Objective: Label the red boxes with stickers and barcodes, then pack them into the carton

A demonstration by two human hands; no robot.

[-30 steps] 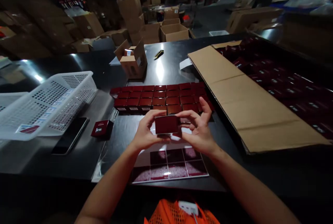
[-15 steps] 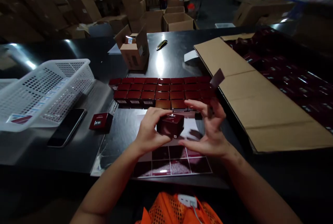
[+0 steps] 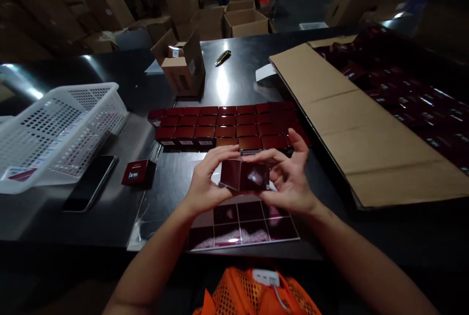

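Gripping a small dark red box (image 3: pixel 242 176) between both hands, just on the near side of the rows of boxes (image 3: pixel 225 119); clamping its left end with the fingers of the left hand (image 3: pixel 205 183), laid over the top with the thumb beneath; clamping its right end with the fingers of the right hand (image 3: pixel 289 183), thumb low along the bottom edge and one finger raised clear; showing two faces, the right one bearing a bright glare and a tiny white mark at its lower corner; holding it up over a sheet (image 3: pixel 252 232) with dark red panels parted by white lines, likewise on the near side of the rows; seeing, left of the rows and a little nearer, a lone box (image 3: pixel 138 173) with white lettering, then a phone (image 3: pixel 90 183) lying aslant, then a white perforated basket (image 3: pixel 104 115); finding, beyond the rows, an open small carton (image 3: pixel 179 78) and, to its right, a cutter-like tool (image 3: pixel 223 57) on the shiny metal surface (image 3: pixel 240 80); meeting, right of the rows, a long cardboard flap (image 3: pixel 348 115) slanting along a mass of dark red boxes (image 3: pixel 403 90); making out, farthest beyond the rows, open and stacked cartons (image 3: pixel 249 31) in dim light.
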